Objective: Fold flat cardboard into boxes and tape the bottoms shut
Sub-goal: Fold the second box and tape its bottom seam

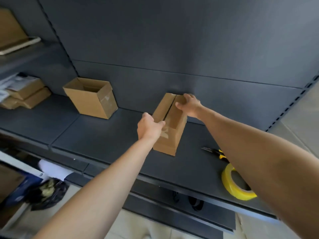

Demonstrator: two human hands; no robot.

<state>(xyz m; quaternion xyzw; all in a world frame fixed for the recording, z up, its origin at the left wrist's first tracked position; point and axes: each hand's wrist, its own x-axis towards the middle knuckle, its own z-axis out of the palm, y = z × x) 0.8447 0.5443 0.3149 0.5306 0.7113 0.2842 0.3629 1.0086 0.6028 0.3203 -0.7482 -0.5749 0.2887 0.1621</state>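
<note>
A small cardboard box (172,135) is standing on the dark shelf (103,135), its two closed flaps facing up with a dark seam running between them. The left hand (148,125) is gripping the near end of the box top, its fingers (159,124) curling over the edge where a strip of clear tape (165,133) is running down the near face. The blur makes it hard to tell whether they are pinching the tape itself. The right hand (189,106) is holding the far end, fingers hooking over the far edge and thumb lying on the right flap. An open box (89,100) is sitting well apart to the left. A yellow tape roll (231,185) and a yellow-handled knife (214,151) are lying on the shelf to the right, partly behind the right forearm.
</note>
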